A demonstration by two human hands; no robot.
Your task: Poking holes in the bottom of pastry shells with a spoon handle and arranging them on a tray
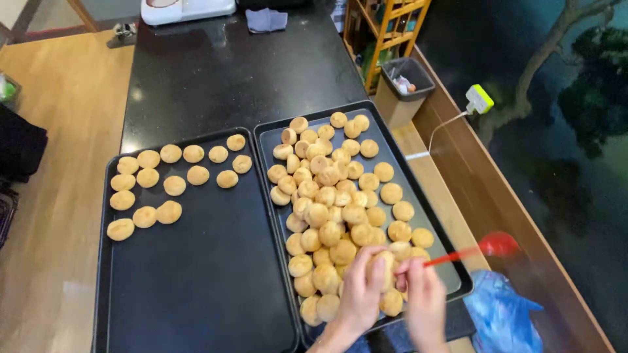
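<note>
— Both hands sit right at the near end of the right-hand black metal baking tray (399, 167), so start there. What has the left hand (362, 294) got?

— Its fingers are curled closed around one small round golden-brown pastry puff (384, 267), lifted just off the heap at the tray's near end. The right hand (424, 299), touching the left, is pinched shut on a thin red-handled tool with a rounded red end (487, 246); that end sticks out past the tray's right rim. Whether the tip is in the puff I cannot tell — the fingers hide it.

— So which step would you call it?

— I'd judge one puff is being worked with the tool while held. The next move would call for a steady left grip, light enough not to crush the shell.

— And the rest of the puffs?

— A crowded pile of the same puffs (330, 196) fills that tray from near end to far end. Touching its left rim lies a second black baking tray (196, 274), with about a dozen puffs spaced out in its far left corner (171, 185).

— Beyond the trays?

— Both rest on a black countertop (222, 72). Just right of the near corner of the right-hand tray is a crumpled blue plastic bag (502, 314); past its far end, off the counter, stands a small grey waste bin (407, 88).
</note>
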